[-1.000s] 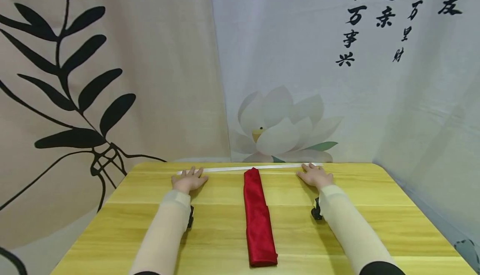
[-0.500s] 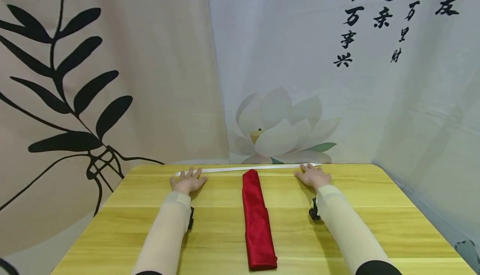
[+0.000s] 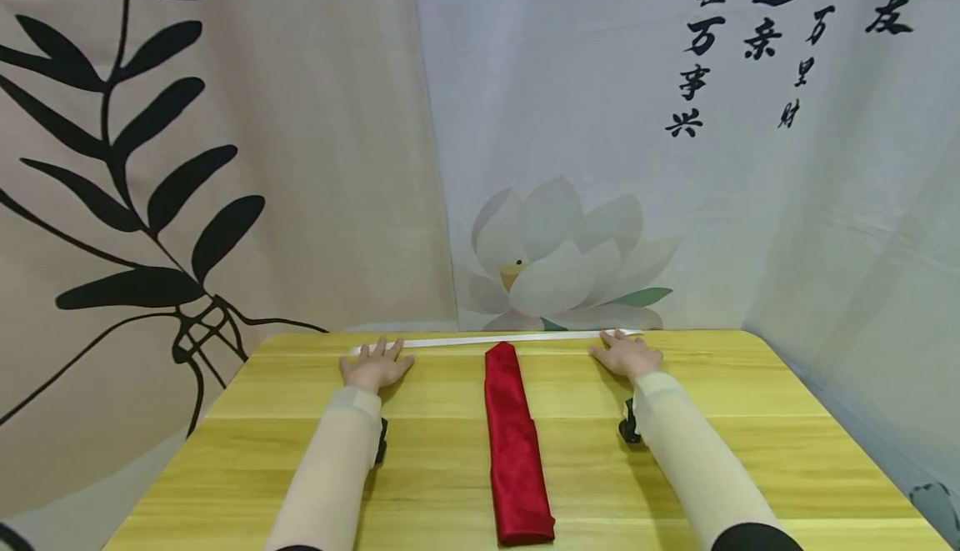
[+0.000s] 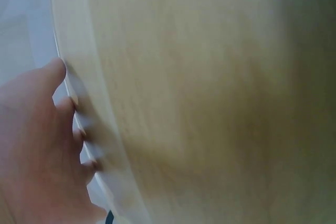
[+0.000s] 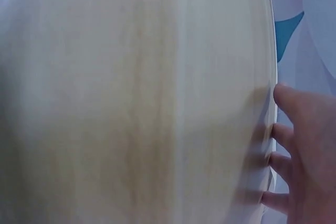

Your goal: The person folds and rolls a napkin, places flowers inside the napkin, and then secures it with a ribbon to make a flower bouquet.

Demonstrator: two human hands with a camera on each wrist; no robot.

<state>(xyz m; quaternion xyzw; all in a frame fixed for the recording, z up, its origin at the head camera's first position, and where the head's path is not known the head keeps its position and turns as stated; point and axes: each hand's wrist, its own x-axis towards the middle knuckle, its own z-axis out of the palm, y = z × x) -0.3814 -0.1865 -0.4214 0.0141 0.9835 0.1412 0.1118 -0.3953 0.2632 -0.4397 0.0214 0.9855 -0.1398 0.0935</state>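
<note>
Near the table's far edge lies a long thin white strip (image 3: 457,340), stretched left to right. My left hand (image 3: 377,365) rests with spread, straight fingers at the strip's left end. At its right end my right hand (image 3: 628,356) lies the same way, fingertips at the strip. Between my forearms a folded length of shiny red cloth (image 3: 517,451) runs from near the strip toward me; neither hand touches it. The wrist views show the fingers of the left hand (image 4: 39,145) and right hand (image 5: 315,150) extended at the table edge.
The wooden table (image 3: 435,468) has rounded far corners. Behind it hangs a pale curtain (image 3: 337,159) printed with dark leaves, a lotus and characters. A black wrist camera (image 3: 630,422) sits under the right sleeve.
The head view has shifted slightly, so the scene sits a little lower in it. Both hands, the white strip and the red cloth keep their places on the table.
</note>
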